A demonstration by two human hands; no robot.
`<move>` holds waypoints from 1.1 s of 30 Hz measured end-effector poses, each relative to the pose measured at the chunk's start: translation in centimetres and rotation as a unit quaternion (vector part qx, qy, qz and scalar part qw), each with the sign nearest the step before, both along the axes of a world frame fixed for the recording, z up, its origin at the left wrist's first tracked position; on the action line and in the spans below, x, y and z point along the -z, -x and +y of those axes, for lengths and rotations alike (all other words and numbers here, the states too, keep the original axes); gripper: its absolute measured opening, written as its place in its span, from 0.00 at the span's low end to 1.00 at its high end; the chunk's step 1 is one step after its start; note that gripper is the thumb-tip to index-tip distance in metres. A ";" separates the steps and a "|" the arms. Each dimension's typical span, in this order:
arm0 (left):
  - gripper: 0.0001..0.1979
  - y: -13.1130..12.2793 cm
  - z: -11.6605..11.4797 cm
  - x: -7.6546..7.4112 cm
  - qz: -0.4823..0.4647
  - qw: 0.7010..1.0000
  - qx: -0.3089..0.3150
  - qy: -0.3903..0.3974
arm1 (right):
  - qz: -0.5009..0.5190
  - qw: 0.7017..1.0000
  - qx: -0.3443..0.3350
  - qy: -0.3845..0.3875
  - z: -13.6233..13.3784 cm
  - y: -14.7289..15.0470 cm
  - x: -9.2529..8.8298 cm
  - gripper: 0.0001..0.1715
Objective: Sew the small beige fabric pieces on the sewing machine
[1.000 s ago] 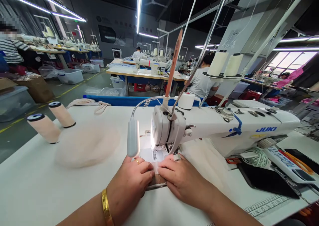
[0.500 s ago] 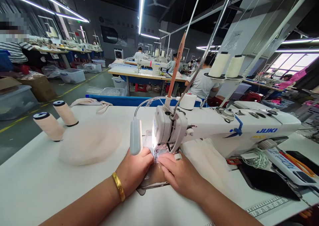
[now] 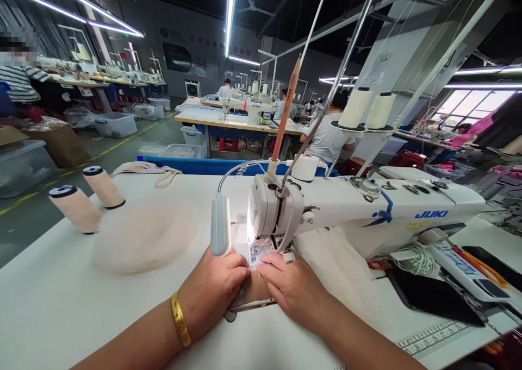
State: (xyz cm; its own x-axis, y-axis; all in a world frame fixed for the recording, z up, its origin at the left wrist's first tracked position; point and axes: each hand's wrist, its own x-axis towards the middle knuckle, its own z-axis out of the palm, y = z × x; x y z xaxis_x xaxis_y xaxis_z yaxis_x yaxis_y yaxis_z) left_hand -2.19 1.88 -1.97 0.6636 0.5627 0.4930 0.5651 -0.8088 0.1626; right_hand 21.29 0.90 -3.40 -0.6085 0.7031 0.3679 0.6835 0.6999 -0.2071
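Observation:
Just in front of the presser foot [image 3: 253,250] of a white sewing machine [image 3: 326,212], my two hands almost meet. My left hand [image 3: 220,277], with a gold bangle [image 3: 180,319] at the wrist, is closed with thumb and finger pinching the edge of a thin, sheer fabric. From the other side, my right hand [image 3: 296,288] has its fingers pressed together on the same fabric, by the needle. Pale sheer fabric [image 3: 338,261] spreads under the machine arm to the right. What lies between the fingertips is mostly hidden. A lamp [image 3: 221,226] lights the needle area.
Two peach thread cones [image 3: 77,209] and a ring of sheer fabric [image 3: 142,239] lie left on the white table [image 3: 134,305]. At right are a black tablet [image 3: 434,296], a coiled cable [image 3: 414,258] and a printed ruler [image 3: 436,340]. Co-workers sit at machines beyond.
Both hands have drawn slightly toward me, away from the needle, and their fingertips are now closer together. The view has shifted a little; the objects on the table look unmoved.

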 end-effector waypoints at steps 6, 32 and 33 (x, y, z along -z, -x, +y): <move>0.20 -0.2 0.7 0.3 0.001 1.000 -0.013 -0.003 | 0.014 1.000 0.015 0.009 0.2 0.1 -0.2 0.16; 0.17 2.0 1.2 -4.1 0.026 0.978 -0.126 0.162 | 0.133 0.983 -0.121 0.030 -1.2 3.7 -0.9 0.22; 0.16 2.0 1.1 -4.2 0.041 0.968 -0.136 0.205 | 0.125 0.983 -0.122 0.048 -1.3 4.1 -0.9 0.21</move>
State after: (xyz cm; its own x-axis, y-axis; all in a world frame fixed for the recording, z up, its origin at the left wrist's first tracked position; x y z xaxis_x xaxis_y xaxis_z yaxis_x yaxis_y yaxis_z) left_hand -4.16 3.03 2.24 0.4911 0.8594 0.1423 0.7728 -0.5052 0.3842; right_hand 17.16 -0.43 -2.46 -0.6625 0.5860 0.4666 0.4160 0.8058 -0.4215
